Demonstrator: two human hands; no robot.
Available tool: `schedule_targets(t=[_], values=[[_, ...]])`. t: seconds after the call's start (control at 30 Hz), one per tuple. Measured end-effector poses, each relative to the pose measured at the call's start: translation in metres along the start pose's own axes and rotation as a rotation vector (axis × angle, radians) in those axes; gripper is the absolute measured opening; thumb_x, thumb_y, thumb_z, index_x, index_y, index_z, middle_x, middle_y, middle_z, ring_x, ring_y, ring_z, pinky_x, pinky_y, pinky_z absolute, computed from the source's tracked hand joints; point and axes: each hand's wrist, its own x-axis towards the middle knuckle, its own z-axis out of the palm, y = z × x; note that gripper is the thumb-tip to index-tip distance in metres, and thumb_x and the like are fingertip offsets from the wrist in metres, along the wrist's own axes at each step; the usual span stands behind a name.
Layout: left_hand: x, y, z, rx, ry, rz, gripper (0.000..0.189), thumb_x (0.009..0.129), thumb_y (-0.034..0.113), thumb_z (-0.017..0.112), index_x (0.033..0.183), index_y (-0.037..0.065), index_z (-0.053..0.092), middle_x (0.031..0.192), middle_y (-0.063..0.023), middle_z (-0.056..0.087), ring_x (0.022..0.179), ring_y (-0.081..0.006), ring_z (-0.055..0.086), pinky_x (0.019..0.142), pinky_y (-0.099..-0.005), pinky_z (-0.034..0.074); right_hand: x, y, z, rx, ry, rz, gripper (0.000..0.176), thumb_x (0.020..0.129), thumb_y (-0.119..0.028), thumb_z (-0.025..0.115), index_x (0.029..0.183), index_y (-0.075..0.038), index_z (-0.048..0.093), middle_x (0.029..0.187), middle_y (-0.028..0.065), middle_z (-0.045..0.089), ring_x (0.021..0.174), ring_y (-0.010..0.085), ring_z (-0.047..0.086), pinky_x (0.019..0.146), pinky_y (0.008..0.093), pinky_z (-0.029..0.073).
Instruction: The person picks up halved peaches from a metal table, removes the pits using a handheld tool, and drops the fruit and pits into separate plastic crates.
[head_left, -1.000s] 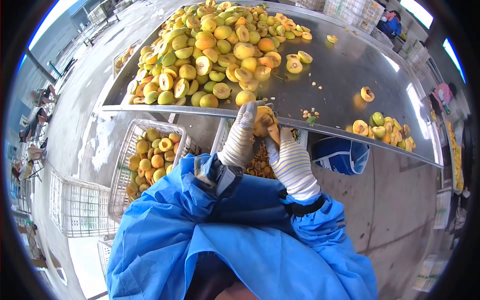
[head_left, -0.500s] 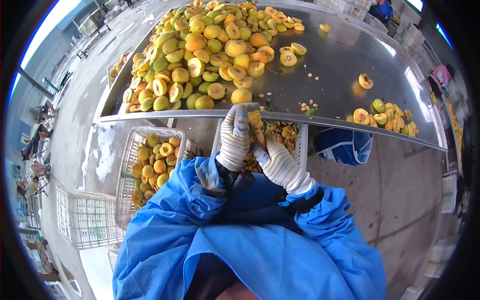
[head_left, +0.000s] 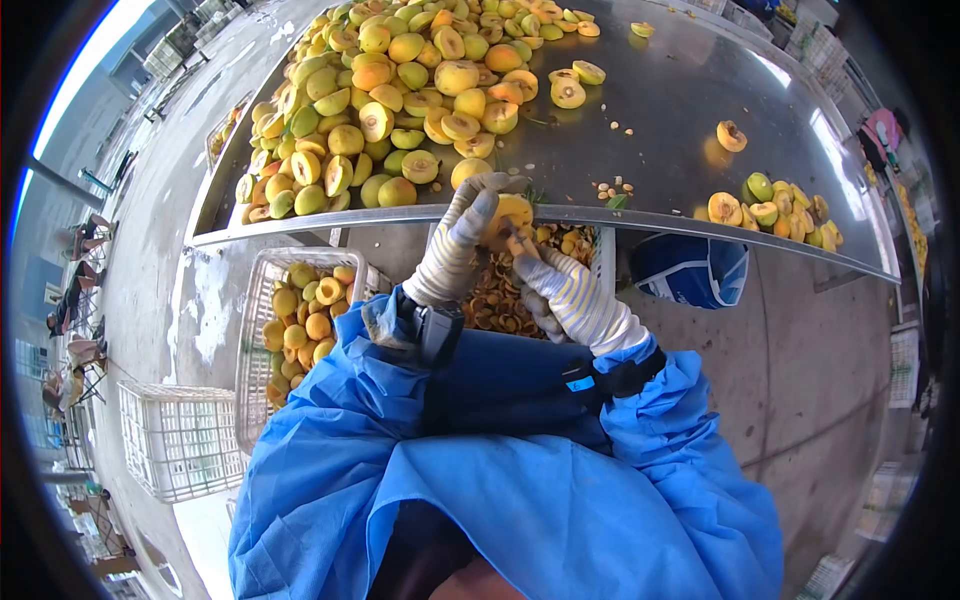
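Note:
My left hand, in a striped glove, holds up a yellow-orange apricot half at the table's front edge. The gloved fingers of my right hand are closed and meet the fruit's lower side. A small brownish thing shows at those fingertips, too hidden to name. Beneath both hands stands a white crate holding many brownish-orange fruit pieces. Just beyond my left hand, a large heap of halved apricots covers the table's left part.
The metal table has a raised front lip. Loose pits and a smaller group of halves lie on it. A fruit-filled crate stands left, near another white crate. A blue bag hangs below the table, right.
The apricot half has tilted so more of its orange face shows. My right hand has shifted slightly right and its fingers are more visible. The view has moved slightly.

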Motion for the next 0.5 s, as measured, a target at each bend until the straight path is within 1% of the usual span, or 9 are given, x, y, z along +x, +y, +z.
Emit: schedule_targets(t=[0.03,0.13,0.17,0.27,0.3,0.4,0.43,0.5], values=[[-0.002,-0.001,-0.003,-0.085,-0.067,-0.038,0.055,0.097,0.041,0.063,0.138,0.009,0.048,0.136,-0.0082,0.053,0.122,-0.0186,0.052,0.102,-0.0347,0.045,0.004,0.001,-0.003,0.071,-0.022,-0.023,0.038,0.095,-0.053,0.060,0.100,-0.016,0.057,0.062,-0.0047,0.047,0.043,0.0066,0.043,0.039,0.0229,0.035],[-0.003,-0.012,0.005,0.016,-0.001,0.037,0.056,0.097,0.041,0.063,0.140,0.008,0.047,0.136,-0.0078,0.054,0.121,-0.0180,0.053,0.103,-0.0340,0.044,0.001,-0.003,-0.004,0.145,-0.029,0.003,0.039,0.094,-0.054,0.061,0.095,-0.016,0.055,0.062,-0.0049,0.047,0.043,0.0067,0.043,0.039,0.0229,0.035],[-0.002,-0.016,0.006,0.073,0.023,0.067,0.059,0.096,0.043,0.063,0.141,0.008,0.046,0.135,-0.0082,0.054,0.120,-0.0173,0.053,0.103,-0.0326,0.043,-0.001,-0.003,0.002,0.102,-0.001,-0.022,0.038,0.095,-0.053,0.060,0.096,-0.016,0.055,0.061,-0.0050,0.046,0.043,0.0067,0.043,0.039,0.0230,0.035],[-0.003,-0.014,0.001,0.166,-0.035,0.080,0.061,0.096,0.045,0.063,0.140,0.007,0.046,0.133,-0.0096,0.056,0.116,-0.0164,0.055,0.101,-0.0312,0.044,0.002,0.007,0.007,-0.121,0.054,-0.173,0.038,0.096,-0.054,0.059,0.095,-0.016,0.055,0.060,-0.0052,0.045,0.042,0.0069,0.042,0.039,0.0234,0.035],[-0.003,-0.013,-0.001,0.181,-0.052,0.071,0.061,0.096,0.045,0.063,0.140,0.007,0.047,0.131,-0.0092,0.056,0.115,-0.0162,0.055,0.101,-0.0310,0.044,0.001,0.008,0.008,-0.106,0.059,-0.165,0.038,0.096,-0.054,0.057,0.094,-0.016,0.056,0.059,-0.0053,0.045,0.041,0.0068,0.042,0.038,0.0228,0.034],[-0.002,-0.007,-0.005,0.228,-0.101,0.049,0.061,0.095,0.046,0.063,0.139,0.007,0.048,0.127,-0.0079,0.058,0.112,-0.0155,0.055,0.098,-0.0304,0.045,-0.006,0.000,0.007,0.184,-0.075,0.009,0.039,0.096,-0.054,0.057,0.093,-0.015,0.056,0.059,-0.0053,0.045,0.041,0.0066,0.041,0.037,0.0226,0.033],[-0.003,-0.005,-0.002,0.233,-0.085,0.058,0.061,0.095,0.046,0.064,0.138,0.007,0.048,0.126,-0.0077,0.059,0.113,-0.0155,0.055,0.098,-0.0305,0.045,-0.007,-0.002,0.006,0.278,-0.127,0.035,0.039,0.096,-0.054,0.057,0.091,-0.015,0.056,0.060,-0.0052,0.045,0.041,0.0065,0.041,0.038,0.0226,0.032],[-0.006,-0.002,0.003,0.244,-0.047,0.073,0.061,0.095,0.047,0.064,0.138,0.007,0.048,0.125,-0.0072,0.059,0.113,-0.0157,0.055,0.098,-0.0307,0.045,-0.005,0.000,0.004,0.367,-0.200,0.035,0.039,0.096,-0.054,0.057,0.090,-0.016,0.055,0.060,-0.0050,0.045,0.042,0.0067,0.041,0.038,0.0229,0.032]])
